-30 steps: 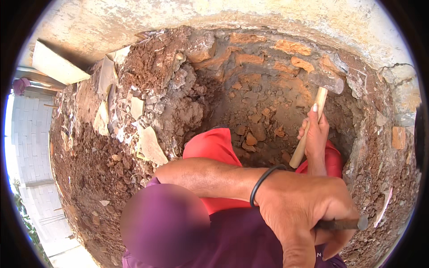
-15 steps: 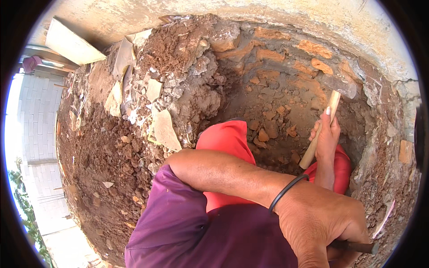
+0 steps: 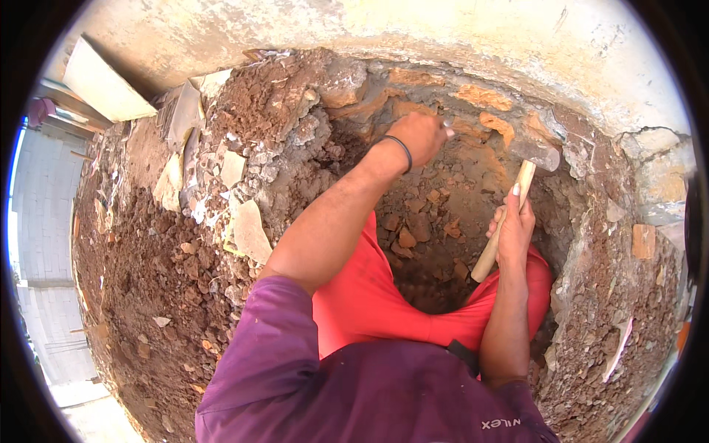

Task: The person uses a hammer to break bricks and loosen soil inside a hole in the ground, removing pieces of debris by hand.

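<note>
My left hand (image 3: 419, 140), with a dark band at the wrist, is closed in a fist in front of the exposed brickwork (image 3: 484, 94) at the base of the wall. A dark metal chisel (image 3: 447, 123) is in it, nearly all hidden by the fingers; only a small end seems to show by the thumb. My right hand (image 3: 515, 230) grips the wooden handle of a hammer (image 3: 505, 223) about halfway along. The hammer's grey head (image 3: 537, 155) points up, near the right part of the brickwork and apart from the left hand.
My red-clothed legs (image 3: 391, 310) straddle the dug pit, where broken brick pieces (image 3: 419, 227) lie. Loose soil (image 3: 162, 295) is heaped on the left, with flat shards (image 3: 249, 232) along its edge. A plastered wall (image 3: 354, 26) rises behind; a pale board (image 3: 107, 80) leans there.
My left hand has swung from the lower right, where it held the dark chisel, up to the brickwork. The right hand still holds the hammer; the view has shifted slightly.
</note>
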### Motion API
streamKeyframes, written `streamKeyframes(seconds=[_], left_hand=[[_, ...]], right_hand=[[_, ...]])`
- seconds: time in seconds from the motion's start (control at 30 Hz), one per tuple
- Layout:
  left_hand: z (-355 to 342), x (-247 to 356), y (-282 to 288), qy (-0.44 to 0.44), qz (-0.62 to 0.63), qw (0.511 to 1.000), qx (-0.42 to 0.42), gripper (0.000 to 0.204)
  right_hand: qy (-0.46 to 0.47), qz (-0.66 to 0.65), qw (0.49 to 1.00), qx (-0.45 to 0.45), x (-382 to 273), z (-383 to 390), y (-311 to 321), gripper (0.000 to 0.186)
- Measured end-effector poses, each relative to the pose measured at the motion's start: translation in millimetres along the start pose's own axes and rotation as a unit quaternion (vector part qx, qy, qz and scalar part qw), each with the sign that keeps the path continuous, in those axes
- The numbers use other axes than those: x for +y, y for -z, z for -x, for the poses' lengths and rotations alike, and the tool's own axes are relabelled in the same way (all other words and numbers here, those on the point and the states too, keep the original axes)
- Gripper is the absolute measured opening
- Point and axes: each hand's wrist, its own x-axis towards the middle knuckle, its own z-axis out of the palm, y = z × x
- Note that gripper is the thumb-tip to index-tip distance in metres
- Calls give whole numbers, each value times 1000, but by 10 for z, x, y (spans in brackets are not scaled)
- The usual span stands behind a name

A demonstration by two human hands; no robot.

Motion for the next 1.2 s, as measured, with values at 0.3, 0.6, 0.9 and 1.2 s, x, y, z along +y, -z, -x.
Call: streamKeyframes(seconds=[0.3,0.6,0.9,1.2], left_hand=[[-146,-928,-120,50,78,992,84,30],[69,-1035,-373,-68,-18,997,37,29],[-11,-1484,-695,-216,-90,969,79,16],[25,-1148,-655,-156,-13,981,113,14]], right_hand=[[33,58,996,-52,144,58,-105,45],[240,244,929,-137,161,380,-337,40],[309,292,883,-198,255,306,-614,43],[531,153,807,-207,8,460,-548,45]])
